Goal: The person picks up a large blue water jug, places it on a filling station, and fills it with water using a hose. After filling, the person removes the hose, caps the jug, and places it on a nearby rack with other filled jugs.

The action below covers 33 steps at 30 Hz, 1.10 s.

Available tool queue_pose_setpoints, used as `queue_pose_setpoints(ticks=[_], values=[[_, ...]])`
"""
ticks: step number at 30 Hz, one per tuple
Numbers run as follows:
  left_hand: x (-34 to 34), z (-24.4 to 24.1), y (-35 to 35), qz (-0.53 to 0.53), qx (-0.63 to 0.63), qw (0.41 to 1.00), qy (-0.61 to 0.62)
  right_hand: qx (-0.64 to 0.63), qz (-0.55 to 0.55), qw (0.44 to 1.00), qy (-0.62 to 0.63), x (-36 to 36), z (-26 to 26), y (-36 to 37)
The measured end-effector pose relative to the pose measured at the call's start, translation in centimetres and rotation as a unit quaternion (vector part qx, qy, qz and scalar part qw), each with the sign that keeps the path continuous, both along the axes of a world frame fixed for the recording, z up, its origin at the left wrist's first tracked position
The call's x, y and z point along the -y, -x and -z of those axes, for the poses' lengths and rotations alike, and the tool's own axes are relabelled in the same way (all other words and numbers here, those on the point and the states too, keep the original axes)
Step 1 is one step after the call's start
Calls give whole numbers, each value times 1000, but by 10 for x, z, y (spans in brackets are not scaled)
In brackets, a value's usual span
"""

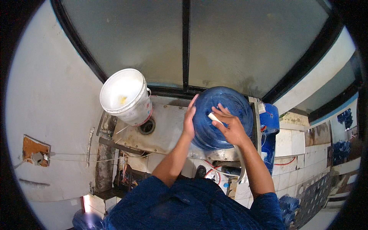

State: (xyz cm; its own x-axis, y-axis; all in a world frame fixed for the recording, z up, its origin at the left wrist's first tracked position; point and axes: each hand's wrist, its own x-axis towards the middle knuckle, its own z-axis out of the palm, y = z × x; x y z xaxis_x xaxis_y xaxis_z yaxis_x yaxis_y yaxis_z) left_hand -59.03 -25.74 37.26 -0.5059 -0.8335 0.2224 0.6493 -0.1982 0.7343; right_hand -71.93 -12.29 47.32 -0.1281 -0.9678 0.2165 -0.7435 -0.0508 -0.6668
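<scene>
A large blue plastic water jug point(207, 135) stands on a metal-topped counter point(169, 129), its round, wet-looking end facing up at me. My left hand point(189, 118) lies along the jug's left side, fingers stretched out and not wrapped around it. In my right hand point(231, 126) is the pale end of a hose point(215, 118), held over the jug's upper face, with some fingers spread close to the plastic. From below that hand the hose hangs down past the counter's front edge. Whether water flows from it, I cannot tell.
A white bucket point(138, 112) with something yellow inside stands at left, beside a round drain hole point(147, 126). Dark-framed glass panels point(143, 37) rise behind the counter. Blue equipment point(268, 120) adjoins its right end. Red tubing point(220, 178) and cables run below. More blue jugs point(287, 207) sit lower right.
</scene>
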Motion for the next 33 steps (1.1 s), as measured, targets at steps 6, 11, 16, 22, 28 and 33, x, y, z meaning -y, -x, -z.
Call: queue_pose_setpoints(ticks=[6,11,16,22,28,33], values=[[26,85,-5,83,129,978,-138,-20,-38,998,-47,6,-5,-4],[48,24,11,174,132,935,-281,-8,-14,999,-43,5,-2,-2],[-41,4,-11,-100,135,985,-28,-6,-13,999,-36,7,-3,2],[-35,93,-8,-177,337,907,181,-3,-24,999,-47,7,-9,-2],[53,142,2,193,66,949,-241,-1,-26,999,-47,15,-7,-7],[6,134,2,85,94,957,-260,10,5,998,-55,5,-6,-2]])
